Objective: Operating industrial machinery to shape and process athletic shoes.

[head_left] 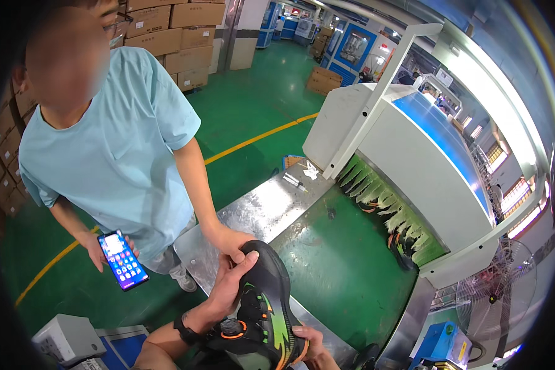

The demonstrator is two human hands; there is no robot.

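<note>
A black sneaker (pixel 279 277) with green and orange side accents and a round dial on its upper is held up close to me, toe pointing away. My left hand (pixel 229 285), wearing a dark wristband, is closed around the toe end. Lower down, my right hand (pixel 311 346) grips the sneaker's side near the orange edge. Opposite me stands a person in a light blue shirt (pixel 114 135), whose hand (pixel 227 239) reaches to the toe beside my left hand. That person's other hand holds a lit phone (pixel 123 260).
A green conveyor belt (pixel 345 271) with a metal side ledge (pixel 253 206) runs into a grey machine under a frayed strip curtain (pixel 391 209). A dark shoe (pixel 402 251) sits at the curtain. A fan (pixel 496 296) and blue box (pixel 444 348) stand right; cartons (pixel 160 43) are stacked behind.
</note>
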